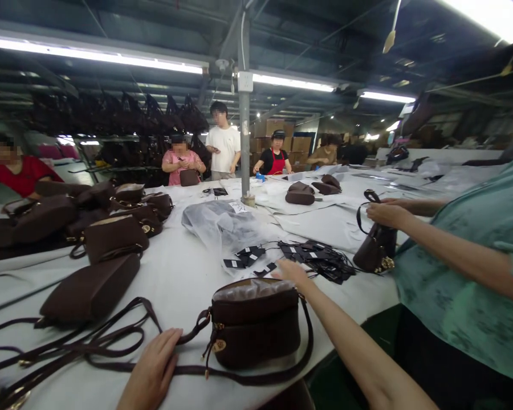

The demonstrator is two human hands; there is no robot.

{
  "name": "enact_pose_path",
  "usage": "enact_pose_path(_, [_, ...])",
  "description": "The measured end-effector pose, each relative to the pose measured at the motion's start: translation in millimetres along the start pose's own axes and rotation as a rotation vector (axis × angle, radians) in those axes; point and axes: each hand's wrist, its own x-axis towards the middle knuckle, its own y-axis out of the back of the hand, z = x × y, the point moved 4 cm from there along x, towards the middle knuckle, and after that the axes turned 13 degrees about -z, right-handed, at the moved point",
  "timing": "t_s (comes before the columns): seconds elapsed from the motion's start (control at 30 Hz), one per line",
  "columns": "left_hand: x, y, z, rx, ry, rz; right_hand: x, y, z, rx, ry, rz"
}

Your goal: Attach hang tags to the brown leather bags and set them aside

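Brown bag point(256, 333) sits upright on the tabletop point(175, 285), between your hands and near the front edge, opening up, clear filling point(254, 290) showing. Your left hand point(149, 367) is at the strap point(243, 377), left of the bag, fingers together; can't tell if it's pinching. Your right hand point(297, 276) is just behind the top right corner, fingers loosely spread, no grip visible.

Handling, my take: steady the body, keep the strap loop clear of the edge, and don't snag the charm point(219, 345). If you lift a black tag, separate one by its cord; they look tangle-prone.

Tag pile point(325, 259) is beyond and right of your right hand, plastic sack point(214, 222) beyond it to the left. Loose straps point(123, 336) lie left of your left hand, more bags point(92, 290) past them. Co-worker's hands point(387, 215) are off to the right.
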Motion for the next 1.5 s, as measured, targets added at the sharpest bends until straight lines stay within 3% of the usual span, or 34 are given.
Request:
enact_pose_path(0.13, [2.1, 2.5, 1.9, 0.035, -0.008, -0.003, 13.9, -12.6, -7.0, -0.119, -0.072, -0.007])
enact_pose_path(0.37, [-1.0, -3.1, -2.8, 0.024, 0.01, -0.011, 21.8, -3.8, -21.2, -0.212, -0.111, -0.041])
enact_pose_path(0.57, [-1.9, -6.4, -5.1, -0.029, 0.038, -0.02, 23.3, -1.7, -30.6, -0.187, -0.096, -0.07])
enact_pose_path(0.83, [-0.2, -3.5, -1.5, -0.03, 0.051, -0.05, 9.7, 2.7, -16.5, -0.006, -0.06, -0.128])
enact_pose_path(0.9, [0.5, -0.3, 2.0, -0.031, 0.057, -0.055, -4.8, 15.5, -2.6, 0.046, -0.018, -0.09])
enact_pose_path(0.97, [0.0, 2.2, 3.8, -0.037, 0.06, -0.049, -23.9, 41.7, 17.6, 0.097, 0.018, -0.011])
enact_pose_path(1.07, [-1.4, 5.1, 1.2, -0.041, 0.049, -0.034, -58.8, 101.2, 44.6, 0.183, 0.057, 0.172])
enact_pose_path(1.13, [2.1, 11.2, -2.0, -0.043, 0.059, -0.001, -84.3, 139.8, 47.7, 0.364, 0.137, 0.248])
enact_pose_path(1.2, [13.1, 26.6, -0.4, -0.093, 0.113, 0.071, -107.5, 166.7, 34.6, 0.702, 0.277, 0.225])
enact_pose_path(1.3, [42.0, 68.4, 25.1, -0.356, 0.242, 0.183, -133.4, 178.8, -8.0, 1.132, 0.42, 0.085])
enact_pose_path(1.37, [66.7, 99.6, 59.2, -0.659, 0.284, 0.191, -145.9, 170.4, -43.0, 1.327, 0.49, 0.001])
enact_pose_path(1.5, [115.0, 138.5, 136.9, -1.238, 0.176, 0.01, -166.6, 128.4, -108.9, 1.589, 0.631, -0.17])
